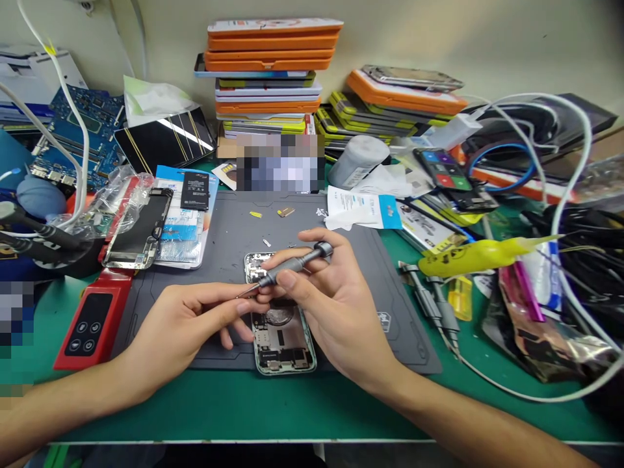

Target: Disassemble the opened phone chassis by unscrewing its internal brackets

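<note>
My right hand holds a grey precision screwdriver by its barrel, tilted with the thin tip down to the left. At that tip, the thumb and index finger of my left hand are pinched together. Whatever lies between them is too small to make out. Below both hands an opened smartphone lies on a grey work mat, its inner parts showing. My hands cover part of its middle and upper half.
Small yellow and copper-coloured pieces lie on the mat. At left are a red device with buttons and a phone screen part. More screwdrivers and a yellow bottle lie at right. Orange boxes are stacked behind.
</note>
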Tool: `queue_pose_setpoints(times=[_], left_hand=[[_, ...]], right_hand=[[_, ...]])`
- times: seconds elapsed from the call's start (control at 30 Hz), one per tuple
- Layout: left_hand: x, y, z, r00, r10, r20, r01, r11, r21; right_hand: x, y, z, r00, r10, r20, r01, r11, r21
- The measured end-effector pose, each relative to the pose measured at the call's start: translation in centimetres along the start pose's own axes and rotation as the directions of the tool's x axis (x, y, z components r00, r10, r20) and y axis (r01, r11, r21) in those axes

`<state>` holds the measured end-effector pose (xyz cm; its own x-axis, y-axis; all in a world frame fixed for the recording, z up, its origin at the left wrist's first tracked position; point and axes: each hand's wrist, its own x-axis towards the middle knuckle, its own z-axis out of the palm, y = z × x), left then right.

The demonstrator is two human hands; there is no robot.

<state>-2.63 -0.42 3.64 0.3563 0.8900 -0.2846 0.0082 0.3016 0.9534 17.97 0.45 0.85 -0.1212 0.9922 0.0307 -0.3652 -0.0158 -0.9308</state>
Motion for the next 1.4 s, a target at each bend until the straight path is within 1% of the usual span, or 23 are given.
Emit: queue_pose_setpoints(times=[0.37,0.73,1.07,1.2,1.4], left_hand=[[0.1,-0.2,-0.2,1.000,0.007,0.007,-0.007,0.999,0.043],[-0.1,0.0,-0.2,0.999,-0.031,-0.015,0.032,0.998,0.062],[0.0,0.2,-0.1,0.999,-0.037,0.007,0.036,0.997,0.069],[-0.2,0.2,0.0,0.998,-0.056,0.028,0.054,0.996,0.065],[-0.2,0.0,-0.2,0.999,-0.033,0.035,0.029,0.994,0.108]], right_hand=[[0.0,-0.1,0.2,1.000,0.020,-0.001,-0.020,1.000,0.018],[-0.1,-0.6,0.6,0.999,-0.041,0.023,0.041,0.998,-0.037],[-0.3,-0.9,0.7,0.997,-0.071,0.030,0.073,0.992,-0.104],[-0.1,-1.1,0.7,0.999,-0.039,0.030,0.042,0.995,-0.088],[0.0,-0.8,0.4,1.000,-0.011,0.014,0.012,0.998,-0.062]])
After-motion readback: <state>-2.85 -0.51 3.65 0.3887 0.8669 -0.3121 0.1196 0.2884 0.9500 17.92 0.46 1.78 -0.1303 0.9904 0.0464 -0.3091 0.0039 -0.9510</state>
